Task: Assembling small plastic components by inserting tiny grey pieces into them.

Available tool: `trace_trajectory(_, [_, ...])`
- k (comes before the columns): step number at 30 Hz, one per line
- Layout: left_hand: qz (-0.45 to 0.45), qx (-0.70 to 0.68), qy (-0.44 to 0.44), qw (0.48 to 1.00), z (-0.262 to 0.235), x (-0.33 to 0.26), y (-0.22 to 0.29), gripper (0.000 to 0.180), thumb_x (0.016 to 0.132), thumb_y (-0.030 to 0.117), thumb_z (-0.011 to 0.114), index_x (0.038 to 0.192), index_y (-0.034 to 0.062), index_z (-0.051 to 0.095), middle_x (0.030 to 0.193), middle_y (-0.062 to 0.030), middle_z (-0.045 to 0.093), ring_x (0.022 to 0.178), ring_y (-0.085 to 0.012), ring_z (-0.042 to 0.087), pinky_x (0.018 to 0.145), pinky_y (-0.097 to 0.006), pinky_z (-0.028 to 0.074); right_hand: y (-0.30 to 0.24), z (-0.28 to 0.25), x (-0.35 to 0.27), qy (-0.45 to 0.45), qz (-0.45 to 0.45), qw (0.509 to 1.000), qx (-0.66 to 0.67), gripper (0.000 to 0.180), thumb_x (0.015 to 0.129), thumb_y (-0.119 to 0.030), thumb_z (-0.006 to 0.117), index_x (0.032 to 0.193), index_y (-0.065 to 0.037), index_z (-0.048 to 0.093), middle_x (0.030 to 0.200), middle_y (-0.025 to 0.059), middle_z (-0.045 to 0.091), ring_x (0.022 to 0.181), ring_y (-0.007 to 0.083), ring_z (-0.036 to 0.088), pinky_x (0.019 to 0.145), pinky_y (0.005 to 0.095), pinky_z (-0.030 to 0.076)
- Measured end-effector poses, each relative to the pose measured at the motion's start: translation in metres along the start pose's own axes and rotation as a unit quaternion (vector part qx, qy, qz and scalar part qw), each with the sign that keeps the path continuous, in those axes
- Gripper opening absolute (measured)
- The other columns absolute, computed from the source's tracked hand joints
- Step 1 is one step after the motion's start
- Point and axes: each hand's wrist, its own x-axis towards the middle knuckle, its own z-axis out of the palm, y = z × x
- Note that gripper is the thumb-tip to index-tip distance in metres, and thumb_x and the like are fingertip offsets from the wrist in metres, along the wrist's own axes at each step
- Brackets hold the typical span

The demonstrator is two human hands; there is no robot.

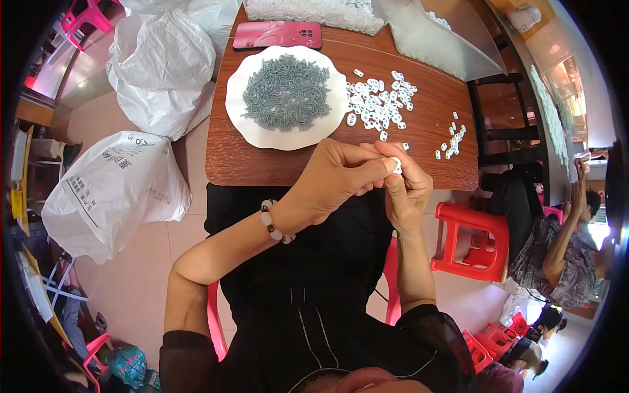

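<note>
Head view — both hands seem to pinch a half-hidden white piece; a white sack bears dark lettering.

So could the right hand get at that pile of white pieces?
Probably yes: nothing seems to stand between the right hand and the pile of white pieces nearby, though it is busy with a small white piece.

I'm seeing pinkish tiled floor spreading around a brown wooden table, red stool standing right, white light glaring far right.
</note>
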Motion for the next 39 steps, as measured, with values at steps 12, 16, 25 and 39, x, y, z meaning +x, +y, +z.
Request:
trace_trajectory(12, [-0.022, -0.007, 0.012, 1.0, 0.003, -0.002, -0.006, 0.017, 0.086, 0.014, 0.067, 0.076, 0.0006, 0.07, 0.064, -0.0011, 0.059, 0.053, -0.0042, 0.046, 0.048, -0.018, 0.033, 0.009, 0.001, -0.005, 0.035, -0.078, 0.996, -0.036, 0.034, 0.091, -0.022, 0.061, 0.104, 0.009, 0.064, 0.095, 0.016, 0.063, 0.087, 0.0216, 0.063, 0.077, 0.0294, 0.05])
trace_trajectory(16, [-0.023, -0.008, 0.001, 1.0, 0.002, -0.003, -0.006, 0.016, 0.086, 0.015, 0.068, 0.077, 0.001, 0.071, 0.064, -0.0011, 0.059, 0.053, -0.0041, 0.046, 0.048, -0.018, 0.034, 0.009, 0.002, -0.006, 0.047, -0.092, 0.994, -0.036, 0.032, 0.091, -0.021, 0.061, 0.103, 0.009, 0.064, 0.092, 0.0149, 0.063, 0.087, 0.0241, 0.064, 0.078, 0.0327, 0.052])
trace_trajectory(25, [-0.015, -0.013, 0.006, 1.0, 0.001, -0.001, -0.01, 0.02, 0.087, 0.017, 0.067, 0.077, -0.0002, 0.07, 0.065, -0.0018, 0.06, 0.055, -0.0043, 0.048, 0.049, -0.018, 0.037, 0.015, 0.001, -0.007, 0.058, -0.066, 0.996, -0.031, 0.035, 0.092, -0.023, 0.06, 0.104, 0.009, 0.063, 0.096, 0.0161, 0.063, 0.088, 0.0228, 0.064, 0.075, 0.0305, 0.052])
trace_trajectory(39, [0.099, 0.058, 0.055, 0.992, -0.002, 0.01, -0.032, 0.027, 0.092, 0.017, 0.06, 0.077, -0.0033, 0.068, 0.066, -0.0013, 0.062, 0.06, -0.0034, 0.052, 0.055, -0.019, 0.044, 0.026, -0.012, 0.001, -0.016, -0.003, 0.999, 0.043, 0.05, 0.094, -0.033, 0.056, 0.126, 0.005, 0.052, 0.117, 0.0194, 0.061, 0.099, 0.018, 0.06, 0.086, 0.0294, 0.049])
